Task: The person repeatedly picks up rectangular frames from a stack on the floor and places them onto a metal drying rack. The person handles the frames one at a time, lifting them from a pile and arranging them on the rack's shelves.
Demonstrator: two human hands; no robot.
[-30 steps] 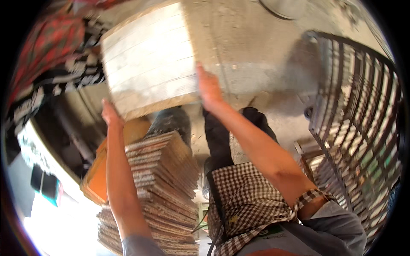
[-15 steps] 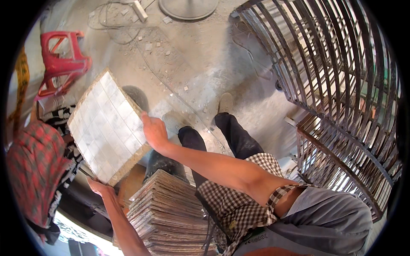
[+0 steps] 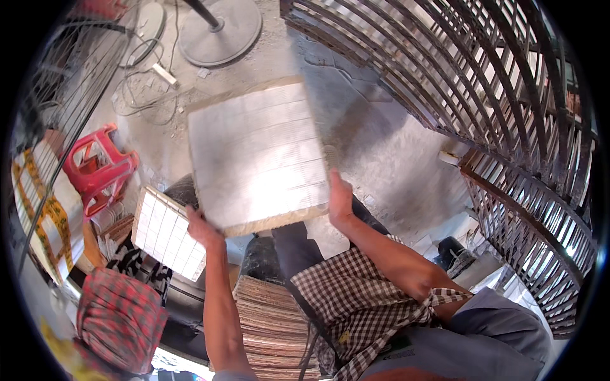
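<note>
I hold a square sheet of small grey mosaic tiles (image 3: 257, 155) flat in front of me. My left hand (image 3: 202, 227) grips its lower left corner. My right hand (image 3: 340, 202) grips its right edge near the lower corner. Below my arms stands a stack of several similar brown-backed sheets (image 3: 270, 320). Another sheet of white mosaic tiles (image 3: 166, 232) lies tilted just left of my left hand. A checked cloth (image 3: 356, 298) hangs over my lap.
A red plastic stool (image 3: 95, 166) stands at the left. A round fan base (image 3: 219, 28) and loose cables (image 3: 146, 89) lie on the concrete floor at the top. A curved dark metal rack (image 3: 508, 127) fills the right side. A person in a red checked cloth (image 3: 117, 320) is at lower left.
The view has swung to the right. The tile sheet has moved from my left side to the middle, above my knees, with both hands still on it.
</note>
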